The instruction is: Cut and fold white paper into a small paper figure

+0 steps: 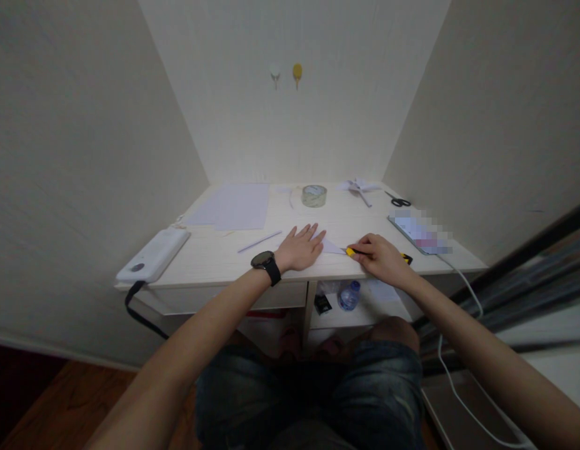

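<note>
My left hand point(302, 247) lies flat with fingers spread on a piece of white paper point(331, 246), covering most of it. A dark watch is on that wrist. My right hand point(381, 256) grips a yellow and black utility knife point(350, 251); its front end is at the paper's right corner, and its back end shows past the hand. Whether the blade touches the paper is too small to tell. Left of my left hand lies a thin rolled paper stick point(260, 242).
White sheets point(243, 206) lie at the back left, beside a roll of clear tape point(314, 196). A paper pinwheel point(360, 188), black scissors point(399, 200) and a cabled tablet or phone point(414, 234) are on the right. A white device point(154, 255) sits left. Below, a shelf holds a bottle point(349, 296).
</note>
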Demonstrator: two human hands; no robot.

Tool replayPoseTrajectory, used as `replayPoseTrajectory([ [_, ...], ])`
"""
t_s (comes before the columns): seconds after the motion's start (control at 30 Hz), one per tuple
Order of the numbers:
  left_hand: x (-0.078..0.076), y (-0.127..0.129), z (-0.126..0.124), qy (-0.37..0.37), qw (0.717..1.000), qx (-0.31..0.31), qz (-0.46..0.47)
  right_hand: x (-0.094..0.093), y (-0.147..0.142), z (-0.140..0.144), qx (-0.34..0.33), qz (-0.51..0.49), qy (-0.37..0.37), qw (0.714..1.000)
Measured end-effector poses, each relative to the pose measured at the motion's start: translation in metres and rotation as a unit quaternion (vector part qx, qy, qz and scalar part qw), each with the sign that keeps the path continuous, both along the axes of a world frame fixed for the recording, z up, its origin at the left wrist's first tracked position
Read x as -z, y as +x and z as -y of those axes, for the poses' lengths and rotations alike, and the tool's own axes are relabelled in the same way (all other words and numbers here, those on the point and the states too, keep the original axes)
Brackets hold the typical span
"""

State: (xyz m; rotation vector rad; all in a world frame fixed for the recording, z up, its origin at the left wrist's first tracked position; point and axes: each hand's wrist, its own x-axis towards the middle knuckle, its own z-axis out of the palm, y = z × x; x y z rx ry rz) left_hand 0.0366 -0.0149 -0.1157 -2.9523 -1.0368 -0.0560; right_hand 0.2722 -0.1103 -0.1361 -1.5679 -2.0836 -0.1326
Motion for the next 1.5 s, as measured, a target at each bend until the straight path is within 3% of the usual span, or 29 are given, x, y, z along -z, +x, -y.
replayPoseTrajectory([
  [0.5, 0.003, 0.0, -0.006, -0.008, 1.0, 0.012, -0.009, -0.001, 0.019, -0.015, -0.064, -0.014, -0.035, 0.997],
  [0.73, 0.002, -0.001, -0.005, -0.01, 1.0, 0.015, -0.008, -0.012, 0.034, -0.018, -0.114, -0.026, -0.078, 0.99],
  [0.97, 0.003, -0.003, -0.003, 0.006, 1.0, 0.008, 0.023, -0.019, 0.057, -0.012, -0.08, -0.014, -0.103, 0.991],
  [1.23, 0.004, -0.006, -0.002, 0.028, 0.997, 0.011, 0.067, -0.06, 0.055, 0.005, -0.018, 0.011, 0.029, 0.999],
  [1.33, 0.001, -0.005, -0.003, 0.027, 0.993, 0.015, 0.113, -0.075, 0.05, 0.011, -0.005, 0.021, 0.059, 0.998],
  [1.4, -0.008, -0.004, -0.003, 0.011, 0.98, -0.013, 0.196, -0.079, 0.047, 0.016, 0.0, 0.044, 0.065, 0.997],
  [1.5, -0.028, -0.002, -0.001, -0.082, 0.942, -0.036, 0.323, -0.082, 0.034, 0.022, -0.007, 0.111, 0.053, 0.992],
])
